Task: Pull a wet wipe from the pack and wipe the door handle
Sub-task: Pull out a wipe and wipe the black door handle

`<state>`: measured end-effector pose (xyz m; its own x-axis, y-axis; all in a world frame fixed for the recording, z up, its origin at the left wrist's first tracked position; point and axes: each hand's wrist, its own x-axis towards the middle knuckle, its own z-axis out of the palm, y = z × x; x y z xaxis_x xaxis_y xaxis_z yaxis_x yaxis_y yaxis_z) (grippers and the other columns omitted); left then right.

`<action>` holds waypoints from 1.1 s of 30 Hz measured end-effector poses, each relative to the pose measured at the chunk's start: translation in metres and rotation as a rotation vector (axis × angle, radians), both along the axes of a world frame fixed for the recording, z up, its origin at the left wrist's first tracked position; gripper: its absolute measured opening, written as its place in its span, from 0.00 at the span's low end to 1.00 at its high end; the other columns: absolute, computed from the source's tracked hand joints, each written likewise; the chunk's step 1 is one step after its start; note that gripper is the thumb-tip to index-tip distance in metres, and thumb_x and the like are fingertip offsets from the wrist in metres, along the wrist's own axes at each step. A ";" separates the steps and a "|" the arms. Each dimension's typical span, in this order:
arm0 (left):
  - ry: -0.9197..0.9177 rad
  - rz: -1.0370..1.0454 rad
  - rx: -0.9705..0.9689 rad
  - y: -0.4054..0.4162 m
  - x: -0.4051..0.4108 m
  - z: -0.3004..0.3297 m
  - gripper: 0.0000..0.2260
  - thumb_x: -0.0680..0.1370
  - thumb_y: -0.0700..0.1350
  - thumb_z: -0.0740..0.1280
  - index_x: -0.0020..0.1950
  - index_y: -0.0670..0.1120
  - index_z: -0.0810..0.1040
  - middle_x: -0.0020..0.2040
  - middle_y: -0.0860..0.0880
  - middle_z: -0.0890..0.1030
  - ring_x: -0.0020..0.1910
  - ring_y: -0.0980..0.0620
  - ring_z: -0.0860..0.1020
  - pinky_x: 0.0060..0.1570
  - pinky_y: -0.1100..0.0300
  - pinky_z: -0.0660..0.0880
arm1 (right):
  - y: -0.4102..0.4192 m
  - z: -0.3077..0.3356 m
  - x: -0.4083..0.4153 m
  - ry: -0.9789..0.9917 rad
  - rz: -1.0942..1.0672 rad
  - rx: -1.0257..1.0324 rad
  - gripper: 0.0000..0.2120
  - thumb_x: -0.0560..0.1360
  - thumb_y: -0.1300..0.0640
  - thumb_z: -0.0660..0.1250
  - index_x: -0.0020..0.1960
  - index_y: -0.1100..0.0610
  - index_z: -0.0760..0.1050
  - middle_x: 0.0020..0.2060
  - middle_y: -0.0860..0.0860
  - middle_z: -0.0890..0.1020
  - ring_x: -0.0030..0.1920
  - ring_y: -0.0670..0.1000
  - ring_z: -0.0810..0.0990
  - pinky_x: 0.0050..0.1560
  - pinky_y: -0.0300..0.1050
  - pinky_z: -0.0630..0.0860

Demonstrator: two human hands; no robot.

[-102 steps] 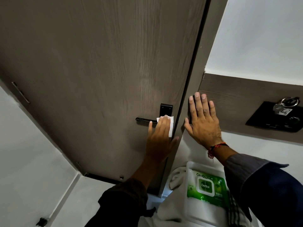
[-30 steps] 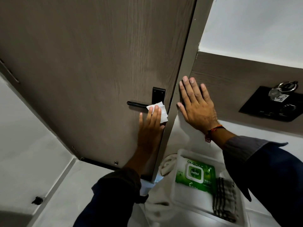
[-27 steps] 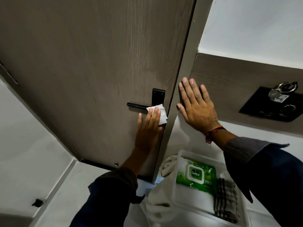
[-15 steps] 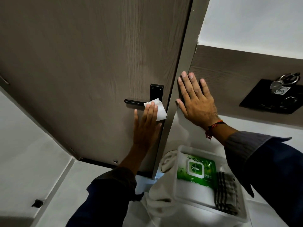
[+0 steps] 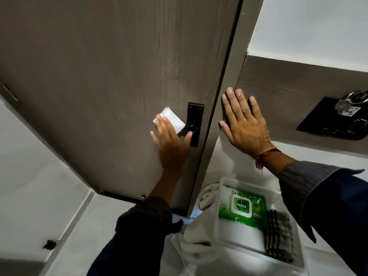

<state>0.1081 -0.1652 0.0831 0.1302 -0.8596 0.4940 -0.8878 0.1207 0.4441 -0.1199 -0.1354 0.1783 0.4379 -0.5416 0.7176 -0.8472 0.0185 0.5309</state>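
Observation:
My left hand (image 5: 171, 144) presses a folded white wet wipe (image 5: 169, 120) over the black lever of the door handle (image 5: 195, 124); the wipe and my fingers hide most of the lever, and only its black backplate and the root of the lever show. My right hand (image 5: 243, 124) lies flat with fingers spread on the brown panel beside the door frame, holding nothing. The green wet wipe pack (image 5: 242, 208) lies closed in a white tray (image 5: 223, 232) below my right arm.
The grey-brown wooden door (image 5: 119, 76) fills the left and centre. A striped cloth (image 5: 280, 236) lies in the tray, which rests on a white towel (image 5: 199, 248). A black wall plate with a key ring (image 5: 342, 114) hangs at the right.
The wipe and my left hand have slid left along the lever, away from the backplate, and now cover the lever's outer part. My right hand has stayed flat on the panel.

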 end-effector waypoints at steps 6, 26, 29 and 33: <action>-0.030 -0.082 -0.013 -0.016 0.030 0.002 0.38 0.83 0.64 0.53 0.82 0.39 0.50 0.83 0.40 0.52 0.83 0.43 0.52 0.79 0.40 0.59 | -0.001 0.000 0.000 0.001 0.000 0.011 0.35 0.87 0.43 0.53 0.86 0.61 0.48 0.85 0.57 0.45 0.86 0.55 0.41 0.85 0.55 0.40; -0.308 -0.150 0.023 0.000 0.042 -0.013 0.38 0.83 0.65 0.53 0.83 0.42 0.48 0.83 0.41 0.53 0.83 0.43 0.52 0.80 0.41 0.52 | 0.002 0.002 0.003 0.008 -0.040 0.031 0.34 0.87 0.44 0.54 0.86 0.61 0.51 0.85 0.56 0.43 0.85 0.55 0.40 0.85 0.56 0.39; -0.336 -0.154 -0.001 0.000 0.046 -0.008 0.33 0.84 0.57 0.56 0.83 0.41 0.50 0.83 0.40 0.54 0.83 0.43 0.53 0.79 0.41 0.51 | 0.003 0.001 0.009 -0.011 -0.058 0.067 0.35 0.87 0.43 0.53 0.86 0.62 0.49 0.85 0.56 0.43 0.85 0.55 0.39 0.84 0.57 0.36; -0.387 -0.296 -0.099 0.015 0.033 0.004 0.24 0.85 0.45 0.57 0.81 0.40 0.59 0.81 0.39 0.61 0.81 0.41 0.59 0.78 0.39 0.60 | 0.010 0.004 0.016 -0.043 -0.083 0.148 0.36 0.87 0.44 0.52 0.86 0.62 0.45 0.85 0.57 0.42 0.85 0.57 0.38 0.84 0.60 0.37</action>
